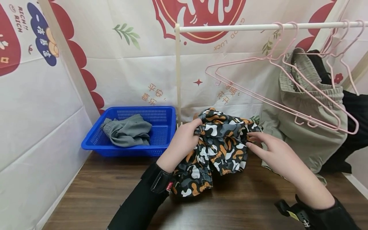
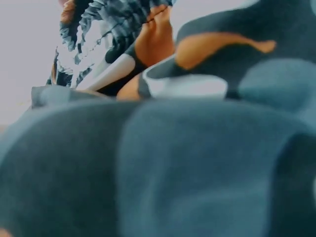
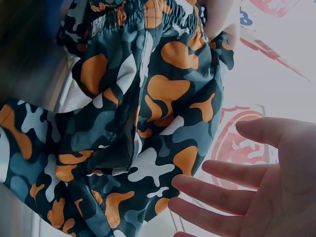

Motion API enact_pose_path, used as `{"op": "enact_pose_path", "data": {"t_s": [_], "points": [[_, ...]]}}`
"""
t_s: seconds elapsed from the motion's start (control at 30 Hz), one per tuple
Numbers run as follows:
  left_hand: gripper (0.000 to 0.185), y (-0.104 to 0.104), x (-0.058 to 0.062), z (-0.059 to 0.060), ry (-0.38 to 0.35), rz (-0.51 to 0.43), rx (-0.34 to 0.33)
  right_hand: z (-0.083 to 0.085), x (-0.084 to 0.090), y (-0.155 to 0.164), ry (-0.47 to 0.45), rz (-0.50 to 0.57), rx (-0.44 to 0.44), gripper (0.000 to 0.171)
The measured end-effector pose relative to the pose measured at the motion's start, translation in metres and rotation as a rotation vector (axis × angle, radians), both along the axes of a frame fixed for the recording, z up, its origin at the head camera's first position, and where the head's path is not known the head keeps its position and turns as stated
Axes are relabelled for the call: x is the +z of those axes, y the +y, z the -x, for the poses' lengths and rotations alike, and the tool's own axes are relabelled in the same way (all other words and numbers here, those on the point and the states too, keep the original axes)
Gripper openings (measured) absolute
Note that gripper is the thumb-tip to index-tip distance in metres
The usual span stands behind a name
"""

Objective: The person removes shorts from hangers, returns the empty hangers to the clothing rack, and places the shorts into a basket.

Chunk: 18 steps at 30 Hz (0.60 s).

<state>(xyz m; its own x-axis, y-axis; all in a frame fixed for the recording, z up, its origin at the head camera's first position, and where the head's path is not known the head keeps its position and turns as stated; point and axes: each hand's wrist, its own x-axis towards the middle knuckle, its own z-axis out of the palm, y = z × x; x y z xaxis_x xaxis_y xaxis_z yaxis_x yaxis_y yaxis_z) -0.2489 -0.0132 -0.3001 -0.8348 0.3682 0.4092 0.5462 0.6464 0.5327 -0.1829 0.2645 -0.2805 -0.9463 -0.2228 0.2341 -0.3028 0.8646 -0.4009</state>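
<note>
Camouflage-patterned pants [image 1: 222,150] in black, grey, white and orange hang bunched over the wooden table, with a gathered elastic waist. My left hand [image 1: 184,137] grips their upper left edge, thumb on top. In the right wrist view that left hand [image 3: 222,19] holds the gathered waist at the top. My right hand [image 1: 274,155] is at the right edge of the pants; its fingers are spread and fairly straight in the right wrist view, holding nothing. Blurred pants cloth [image 2: 197,163] fills the left wrist view and hides the left hand there.
A blue basket [image 1: 129,151] with a grey garment [image 1: 127,131] stands at the back left. Pink hangers [image 1: 238,60] hang from a white rail [image 1: 235,28]. Khaki pants [image 1: 313,118] and black clothing [image 1: 356,118] hang at the right. Printed cloth [image 1: 126,76] covers the back.
</note>
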Motion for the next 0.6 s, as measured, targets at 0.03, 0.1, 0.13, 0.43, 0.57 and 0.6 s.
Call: {"op": "enact_pose_path", "data": {"t_s": [0.03,0.1,0.13,0.43,0.57,0.6], "points": [[0.031,-0.003,0.001,-0.001,0.008,-0.009,0.003,0.001,0.001,-0.002,-0.002,0.004,0.004,0.053],[0.030,-0.007,0.002,-0.003,0.042,-0.027,0.017,0.003,0.002,-0.004,-0.004,0.016,0.006,0.055],[0.029,-0.009,0.003,-0.005,0.055,-0.038,0.024,0.003,0.003,-0.006,-0.010,0.021,0.008,0.055],[0.028,-0.033,0.016,-0.015,0.118,-0.190,0.066,0.008,0.005,-0.017,-0.007,0.090,0.017,0.051],[0.024,-0.046,0.026,-0.021,0.143,-0.266,0.094,0.010,0.006,-0.021,0.005,0.117,0.035,0.048],[0.023,-0.049,0.029,-0.022,0.137,-0.286,0.103,0.011,0.007,-0.022,0.007,0.121,0.039,0.047]]}}
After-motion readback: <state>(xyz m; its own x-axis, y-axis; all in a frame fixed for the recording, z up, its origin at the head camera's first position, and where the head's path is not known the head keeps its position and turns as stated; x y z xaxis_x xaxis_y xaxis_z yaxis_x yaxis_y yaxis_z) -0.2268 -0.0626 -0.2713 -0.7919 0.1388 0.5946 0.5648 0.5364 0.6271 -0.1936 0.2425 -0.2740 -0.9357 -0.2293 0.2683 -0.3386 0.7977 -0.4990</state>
